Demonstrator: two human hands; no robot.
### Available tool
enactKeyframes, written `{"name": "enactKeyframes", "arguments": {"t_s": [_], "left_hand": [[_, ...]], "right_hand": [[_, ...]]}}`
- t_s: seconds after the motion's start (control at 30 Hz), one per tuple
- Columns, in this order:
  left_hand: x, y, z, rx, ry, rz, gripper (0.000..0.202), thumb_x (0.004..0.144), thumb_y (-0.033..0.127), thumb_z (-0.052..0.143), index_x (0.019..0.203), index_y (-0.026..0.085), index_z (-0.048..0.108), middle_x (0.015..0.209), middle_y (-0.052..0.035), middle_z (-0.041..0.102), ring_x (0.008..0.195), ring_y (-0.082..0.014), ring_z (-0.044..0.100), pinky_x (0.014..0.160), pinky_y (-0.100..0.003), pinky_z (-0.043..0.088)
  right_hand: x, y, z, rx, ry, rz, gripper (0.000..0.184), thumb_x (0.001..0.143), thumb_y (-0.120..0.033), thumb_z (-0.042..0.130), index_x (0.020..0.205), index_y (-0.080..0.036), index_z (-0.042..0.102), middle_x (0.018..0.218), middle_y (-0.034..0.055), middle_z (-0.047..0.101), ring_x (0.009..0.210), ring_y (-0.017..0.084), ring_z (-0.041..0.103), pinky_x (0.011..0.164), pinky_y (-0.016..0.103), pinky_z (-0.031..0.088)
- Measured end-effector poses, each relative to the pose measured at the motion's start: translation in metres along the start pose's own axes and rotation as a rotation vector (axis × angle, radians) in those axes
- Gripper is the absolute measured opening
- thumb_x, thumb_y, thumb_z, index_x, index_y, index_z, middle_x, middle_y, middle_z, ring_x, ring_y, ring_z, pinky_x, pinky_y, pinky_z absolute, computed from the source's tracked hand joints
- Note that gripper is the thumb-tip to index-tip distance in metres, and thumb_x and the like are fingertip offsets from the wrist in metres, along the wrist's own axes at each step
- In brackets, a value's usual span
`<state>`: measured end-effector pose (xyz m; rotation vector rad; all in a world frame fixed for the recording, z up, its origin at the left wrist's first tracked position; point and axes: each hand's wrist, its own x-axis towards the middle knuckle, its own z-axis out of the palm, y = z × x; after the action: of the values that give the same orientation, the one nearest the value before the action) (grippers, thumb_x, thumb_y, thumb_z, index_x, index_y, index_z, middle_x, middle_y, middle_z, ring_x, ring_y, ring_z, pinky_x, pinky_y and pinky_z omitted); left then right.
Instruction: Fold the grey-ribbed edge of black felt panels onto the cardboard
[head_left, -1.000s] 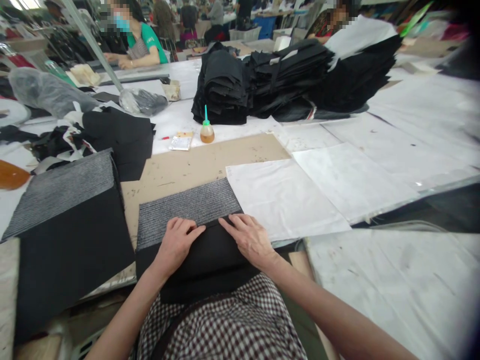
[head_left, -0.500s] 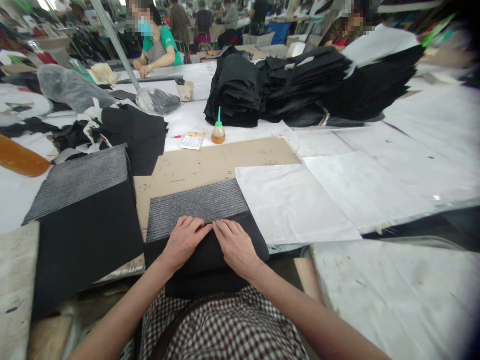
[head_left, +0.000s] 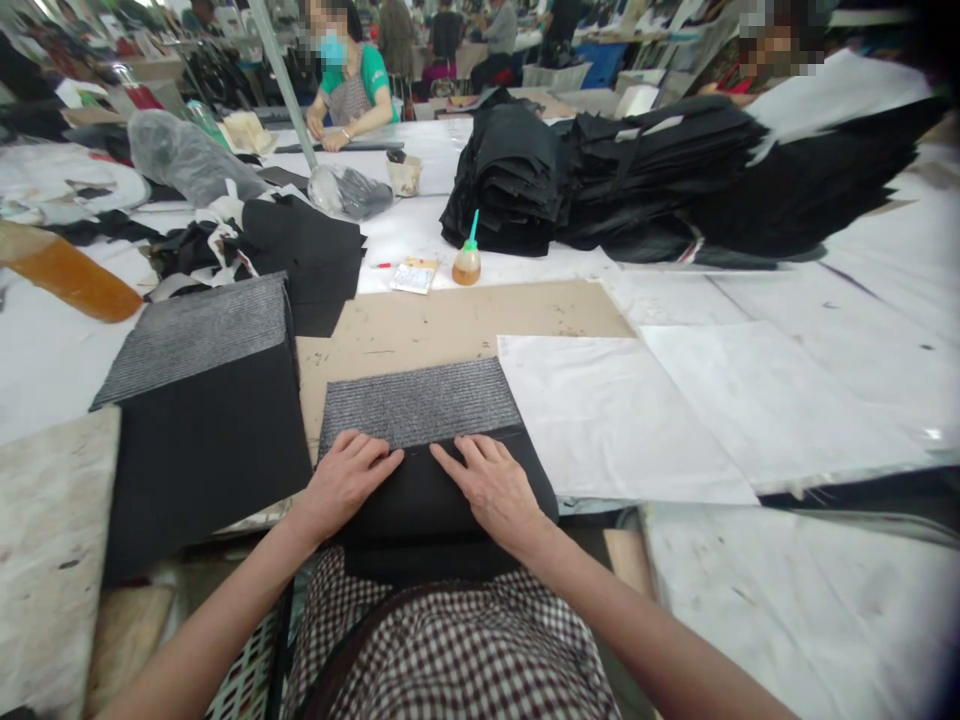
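Observation:
Both my hands lie flat on a fabric piece [head_left: 420, 405] in front of me, grey ribbed at its far half and black at its near half. My left hand [head_left: 346, 478] rests with fingers stretched along the seam between grey and black. My right hand [head_left: 491, 487] lies beside it, fingers spread and pointing left along the same seam. The piece sits on a brown cardboard sheet [head_left: 465, 320] and hangs over the table edge toward my lap.
A stack of similar grey-and-black pieces [head_left: 199, 400] lies at my left. White paper sheets [head_left: 615, 415] lie to the right. Beyond stand a small glue bottle [head_left: 466, 262], a card [head_left: 414, 276], and heaps of black fabric [head_left: 645, 180]. A person in green [head_left: 349, 85] works across the table.
My hands have drawn slightly apart along the seam after meeting at its middle. The view has shifted, so everything sits a little further right.

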<state>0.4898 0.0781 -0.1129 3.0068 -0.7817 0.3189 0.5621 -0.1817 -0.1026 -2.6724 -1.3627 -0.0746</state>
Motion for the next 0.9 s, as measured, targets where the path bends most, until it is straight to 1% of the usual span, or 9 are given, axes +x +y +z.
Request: {"name": "enactKeyframes", "arguments": {"t_s": [0.07,0.13,0.2,0.27,0.37,0.5,0.63,0.77,0.9], "left_hand": [[0.003,0.002,-0.005,0.05,-0.027,0.031,0.033,0.098,0.014,0.043,0.127,0.019,0.057,0.109,-0.0094,0.061,0.099,-0.0219,0.052,0.096,-0.043,0.039],[0.004,0.004,-0.008,0.077,-0.05,0.046,0.032,0.098,0.015,0.043,0.127,0.019,0.057,0.111,-0.0096,0.061,0.1,-0.0223,0.053,0.098,-0.045,0.038],[0.003,0.004,-0.008,0.077,-0.069,0.047,0.031,0.098,0.016,0.043,0.126,0.018,0.057,0.111,-0.0096,0.062,0.1,-0.0224,0.053,0.098,-0.045,0.038],[-0.002,0.001,-0.007,0.042,-0.074,0.027,0.032,0.098,0.016,0.044,0.128,0.018,0.056,0.112,-0.0092,0.062,0.101,-0.0225,0.053,0.097,-0.044,0.039],[-0.017,-0.01,-0.005,-0.058,-0.053,-0.049,0.034,0.098,0.016,0.044,0.131,0.02,0.055,0.113,-0.0086,0.061,0.101,-0.0216,0.052,0.095,-0.04,0.04],[-0.043,-0.025,-0.008,-0.166,-0.009,-0.14,0.033,0.099,0.017,0.044,0.128,0.02,0.058,0.111,-0.0084,0.062,0.099,-0.0206,0.051,0.091,-0.038,0.04],[-0.057,-0.03,-0.011,-0.167,-0.002,-0.143,0.034,0.098,0.018,0.046,0.13,0.022,0.057,0.111,-0.009,0.062,0.1,-0.0214,0.051,0.091,-0.039,0.04],[-0.057,-0.031,-0.013,-0.103,-0.016,-0.094,0.034,0.098,0.017,0.045,0.13,0.02,0.056,0.11,-0.0096,0.061,0.099,-0.0215,0.051,0.093,-0.041,0.04],[-0.054,-0.031,-0.019,-0.035,-0.066,-0.049,0.033,0.099,0.019,0.044,0.129,0.019,0.056,0.106,-0.0095,0.062,0.098,-0.021,0.052,0.095,-0.041,0.039]], "right_hand": [[0.006,-0.004,-0.003,-0.013,0.026,-0.002,0.045,0.091,-0.01,0.052,0.135,-0.022,0.053,0.119,0.012,0.057,0.11,0.028,0.048,0.098,0.046,0.041],[0.013,-0.013,-0.002,-0.01,0.068,-0.013,0.038,0.092,-0.011,0.051,0.129,-0.018,0.058,0.126,0.0134,0.054,0.118,0.03,0.045,0.103,0.048,0.038],[0.021,-0.026,0.004,0.02,0.097,-0.057,0.036,0.093,-0.01,0.048,0.128,-0.014,0.057,0.13,0.0141,0.053,0.121,0.029,0.043,0.104,0.044,0.038],[0.027,-0.038,0.014,0.051,0.104,-0.1,0.038,0.094,-0.008,0.045,0.131,-0.009,0.054,0.123,0.0141,0.056,0.116,0.027,0.046,0.1,0.04,0.042],[0.031,-0.049,0.026,0.07,0.1,-0.108,0.041,0.095,-0.007,0.043,0.135,-0.006,0.051,0.113,0.0135,0.059,0.111,0.027,0.048,0.098,0.04,0.043],[0.032,-0.05,0.028,0.086,0.078,-0.112,0.048,0.094,-0.008,0.046,0.141,-0.014,0.047,0.113,0.0112,0.058,0.11,0.026,0.047,0.097,0.041,0.043],[0.035,-0.052,0.022,0.064,0.053,-0.11,0.052,0.093,-0.011,0.05,0.144,-0.025,0.045,0.11,0.009,0.057,0.103,0.026,0.048,0.09,0.041,0.044],[0.04,-0.055,0.015,0.029,0.035,-0.115,0.05,0.092,-0.012,0.053,0.14,-0.025,0.05,0.108,0.0096,0.057,0.098,0.026,0.048,0.086,0.041,0.044],[0.05,-0.061,0.01,0.029,0.049,-0.119,0.039,0.094,-0.012,0.051,0.131,-0.022,0.057,0.106,0.0105,0.058,0.1,0.026,0.049,0.091,0.043,0.043]]}}
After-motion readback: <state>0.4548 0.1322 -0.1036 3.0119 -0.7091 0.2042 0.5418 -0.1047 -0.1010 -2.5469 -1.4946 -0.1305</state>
